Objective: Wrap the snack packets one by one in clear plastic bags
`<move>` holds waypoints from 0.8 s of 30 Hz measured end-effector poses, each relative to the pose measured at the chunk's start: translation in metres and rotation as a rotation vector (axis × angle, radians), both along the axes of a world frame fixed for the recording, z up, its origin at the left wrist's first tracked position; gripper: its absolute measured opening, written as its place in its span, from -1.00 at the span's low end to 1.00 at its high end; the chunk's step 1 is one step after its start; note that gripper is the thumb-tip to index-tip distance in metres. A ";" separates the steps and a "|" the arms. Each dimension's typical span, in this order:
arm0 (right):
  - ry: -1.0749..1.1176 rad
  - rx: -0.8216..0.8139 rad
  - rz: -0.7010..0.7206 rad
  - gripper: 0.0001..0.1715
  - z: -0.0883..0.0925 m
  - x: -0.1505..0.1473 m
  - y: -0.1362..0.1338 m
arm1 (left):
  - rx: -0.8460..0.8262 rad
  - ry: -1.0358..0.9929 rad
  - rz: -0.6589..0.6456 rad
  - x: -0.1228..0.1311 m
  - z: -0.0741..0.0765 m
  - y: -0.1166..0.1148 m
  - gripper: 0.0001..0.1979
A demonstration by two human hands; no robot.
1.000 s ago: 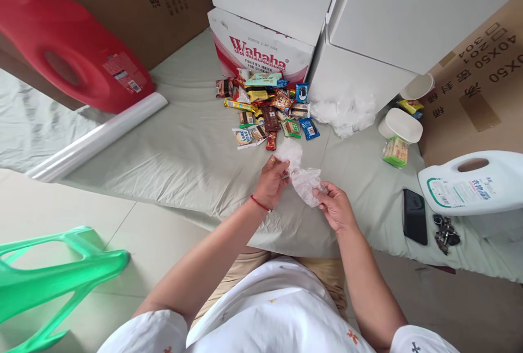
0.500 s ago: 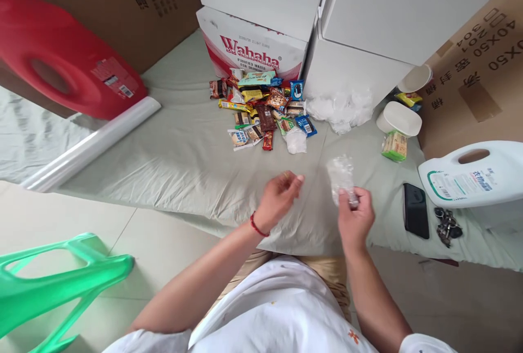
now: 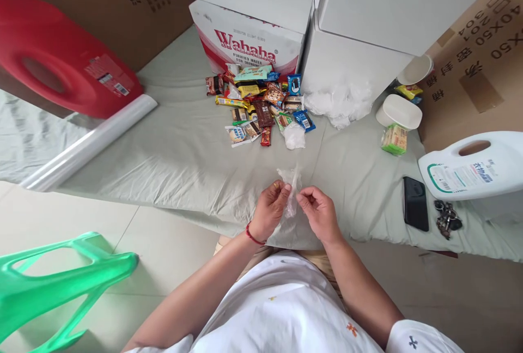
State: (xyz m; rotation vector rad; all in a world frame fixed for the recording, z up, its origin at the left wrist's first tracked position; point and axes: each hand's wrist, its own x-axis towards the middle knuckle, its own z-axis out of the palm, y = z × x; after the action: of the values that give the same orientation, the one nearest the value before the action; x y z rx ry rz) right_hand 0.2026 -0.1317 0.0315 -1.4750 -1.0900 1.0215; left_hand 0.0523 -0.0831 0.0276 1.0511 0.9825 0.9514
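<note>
A crumpled clear plastic bag [image 3: 291, 208] hangs between my two hands, close to the front edge of the cloth-covered surface. My left hand [image 3: 269, 206], with a red bracelet at the wrist, pinches the bag between thumb and fingers. On the bag's other side, the closed thumb and fingers of my right hand [image 3: 318, 208] grip its edge. Beyond my hands lies a pile of wrapped snacks [image 3: 263, 108], with a small white plastic bag [image 3: 294, 136] at its near side. More crumpled clear bags [image 3: 341, 103] lie right of the pile.
A Wahaha carton [image 3: 249, 42] stands behind the snacks. To the right are white bowls [image 3: 399, 112], a green-bottomed snack pack [image 3: 394, 139], a phone [image 3: 415, 204], keys [image 3: 448, 219] and a white detergent bottle [image 3: 478, 166]. Leftward are a red jug [image 3: 110, 78], plastic roll [image 3: 93, 143] and green stool [image 3: 61, 282].
My right hand has brought the plastic bag leftward to my left hand, which now also grips it. The view has shifted slightly.
</note>
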 end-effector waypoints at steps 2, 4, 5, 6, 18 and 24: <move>0.150 -0.044 -0.079 -0.62 -0.001 0.004 0.002 | -0.022 -0.022 0.013 -0.004 0.000 0.001 -0.47; 0.278 -0.082 -0.149 -0.56 0.000 0.006 0.004 | 0.000 -0.034 -0.010 -0.009 0.001 0.001 -0.50; 0.319 -0.105 -0.155 -0.52 0.002 0.005 0.005 | 0.027 -0.028 -0.032 -0.011 0.001 0.000 -0.52; 0.341 -0.129 -0.140 -0.49 0.003 0.003 0.006 | 0.060 -0.016 -0.056 -0.013 0.001 -0.001 -0.54; 0.442 -0.267 -0.104 -0.53 0.012 0.035 0.009 | -0.040 -0.180 0.031 -0.029 -0.002 0.011 -0.64; 0.492 -0.185 -0.237 -0.56 0.015 0.050 0.003 | -0.073 -0.199 0.065 -0.041 0.001 0.017 -0.66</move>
State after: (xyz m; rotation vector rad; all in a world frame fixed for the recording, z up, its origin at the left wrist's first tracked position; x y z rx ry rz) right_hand 0.2524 -0.1286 0.0463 -1.3558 -0.4700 1.2510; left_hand 0.0116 -0.0660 0.0282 0.8501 0.8833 1.0445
